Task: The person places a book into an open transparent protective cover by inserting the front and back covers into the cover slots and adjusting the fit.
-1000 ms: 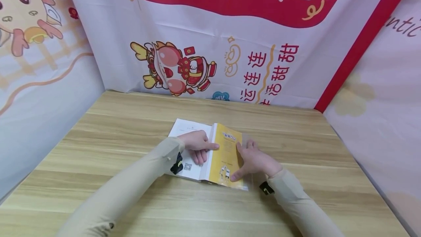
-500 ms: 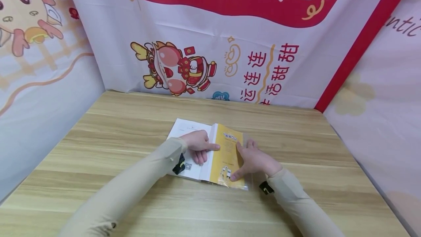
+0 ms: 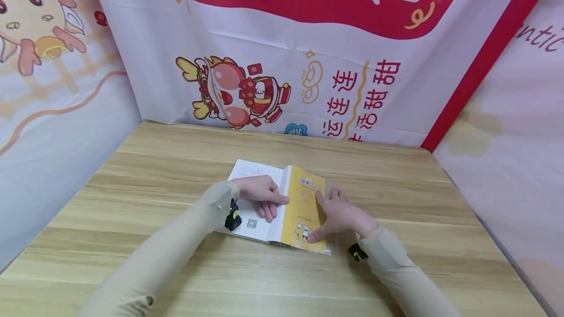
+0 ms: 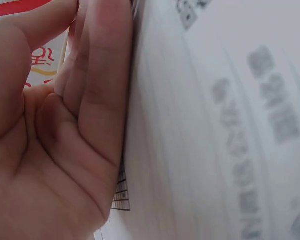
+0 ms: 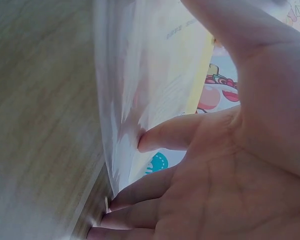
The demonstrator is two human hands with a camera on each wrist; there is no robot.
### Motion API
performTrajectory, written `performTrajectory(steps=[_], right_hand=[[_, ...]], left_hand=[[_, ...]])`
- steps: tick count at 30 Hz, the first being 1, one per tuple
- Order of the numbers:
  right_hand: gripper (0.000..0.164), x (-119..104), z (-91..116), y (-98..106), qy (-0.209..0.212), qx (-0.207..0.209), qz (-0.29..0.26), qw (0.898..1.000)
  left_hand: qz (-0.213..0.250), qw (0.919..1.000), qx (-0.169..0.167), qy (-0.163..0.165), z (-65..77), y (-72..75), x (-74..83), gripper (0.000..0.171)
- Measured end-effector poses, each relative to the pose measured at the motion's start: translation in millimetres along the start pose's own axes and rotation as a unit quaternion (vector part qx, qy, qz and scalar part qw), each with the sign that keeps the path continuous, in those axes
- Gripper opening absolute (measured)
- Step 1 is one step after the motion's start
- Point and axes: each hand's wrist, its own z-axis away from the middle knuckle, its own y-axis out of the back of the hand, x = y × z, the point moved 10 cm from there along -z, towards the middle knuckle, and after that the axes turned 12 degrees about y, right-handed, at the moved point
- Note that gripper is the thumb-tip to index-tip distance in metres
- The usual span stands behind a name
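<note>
A book [image 3: 242,233] lies spread on the table, its white printed page to the left and a yellow cover panel [image 3: 301,197] to the right. Clear plastic film [image 5: 115,100] runs along the yellow panel and sticks out past its right edge. My left hand [image 3: 260,192] rests on the white page near the fold, one extended digit reaching onto the yellow panel's left edge. On the right, my right hand [image 3: 341,214] is spread, thumb and index finger touching the yellow panel. Its other fingers reach down by the film's edge at the tabletop in the right wrist view.
The wooden table [image 3: 176,155] extends around the book on all sides. A printed fabric backdrop [image 3: 273,28] hangs behind it, with more fabric to the left and right. Each wrist carries a small black camera mount [image 3: 233,216].
My left hand and wrist have shifted slightly to the left, the extended digit drawing back toward the panel's left edge. The right hand stays in nearly the same place.
</note>
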Motion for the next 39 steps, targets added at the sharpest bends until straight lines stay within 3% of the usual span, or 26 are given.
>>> performTrajectory(steps=[7, 25, 39], right_hand=[[0.128, 0.5, 0.2, -1.1, -0.003, 0.000, -0.002, 1.000], [0.127, -0.9, 1.3, 0.8, -0.014, 0.012, -0.011, 1.000], [0.127, -3.1, 0.4, 1.8, -0.005, 0.018, -0.005, 1.000]], left_hand=[[0.012, 0.9993, -0.035, -0.001, 0.1, -2.8, -2.2, 0.038], [0.011, 0.9999, -0.008, 0.008, 0.8, -0.7, -1.0, 0.035], [-0.018, 0.9994, 0.021, 0.019, 4.2, -1.2, 3.8, 0.036]])
